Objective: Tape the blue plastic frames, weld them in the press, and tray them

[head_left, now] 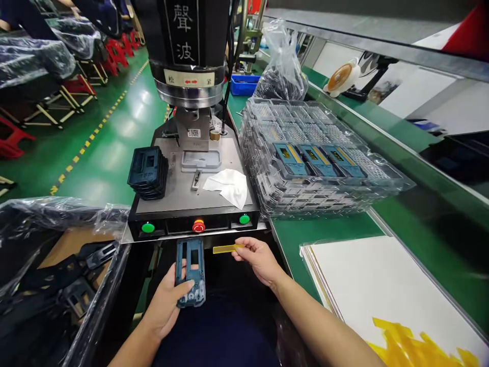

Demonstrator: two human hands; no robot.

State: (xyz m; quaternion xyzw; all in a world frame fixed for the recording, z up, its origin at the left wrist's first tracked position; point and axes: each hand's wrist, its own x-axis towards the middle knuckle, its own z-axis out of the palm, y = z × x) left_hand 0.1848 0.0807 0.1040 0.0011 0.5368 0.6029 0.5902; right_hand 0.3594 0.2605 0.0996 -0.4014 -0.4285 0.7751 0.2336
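My left hand (170, 295) grips a dark blue-grey plastic housing (196, 280) upright, thumb across its lower front; it has a long slot and a rectangular window. To its right, my right hand (257, 258) pinches one end of a narrow yellow translucent strip (224, 249), which points left toward the housing without touching it. Both hands are in front of the ultrasonic welding machine (191, 201). On its plate sit a stack of similar housings (147, 171), a grey fixture (201, 160) under the press head, and a white cloth (228, 186).
Stacked clear trays (313, 127) stand at right, the top one holding three housings (320, 160) with yellow strips. Loose yellow strips (412, 346) lie on white sheets (393, 285) at lower right. A plastic-lined bin (110, 285) of housings is at left. Green buttons (148, 228) line the machine's front.
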